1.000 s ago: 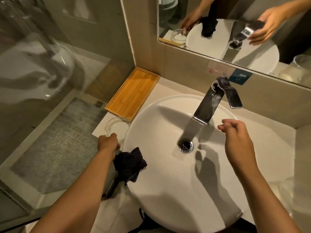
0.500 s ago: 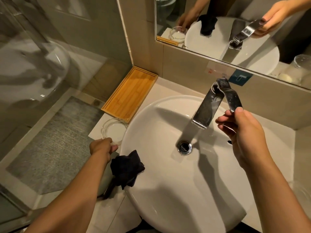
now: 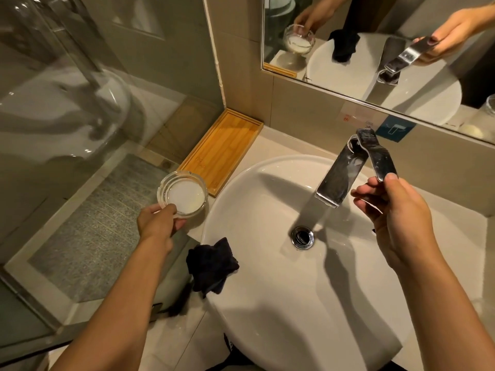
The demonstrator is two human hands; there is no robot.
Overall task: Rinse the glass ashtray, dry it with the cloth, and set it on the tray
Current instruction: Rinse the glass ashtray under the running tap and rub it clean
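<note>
A round glass ashtray (image 3: 182, 193) is lifted and tilted just left of the white basin (image 3: 267, 303), with my left hand (image 3: 158, 223) gripping its near rim. My right hand (image 3: 393, 210) pinches the end of the chrome tap lever (image 3: 375, 153), thumb on top. The spout (image 3: 337, 180) hangs over the drain (image 3: 302, 236); no water stream is visible. A dark cloth (image 3: 211, 263) is draped over the basin's left rim. The bamboo tray (image 3: 222, 148) lies on the counter by the wall corner, beyond the ashtray.
A mirror (image 3: 375, 36) above the counter reflects both hands, the ashtray and the tap. A glass shower partition (image 3: 67, 103) closes off the left side. A glass jar (image 3: 491, 105) shows in the mirror at the far right.
My right hand rose from over the basin and took the tap lever. My left hand raised the ashtray off the counter and tipped it up.
</note>
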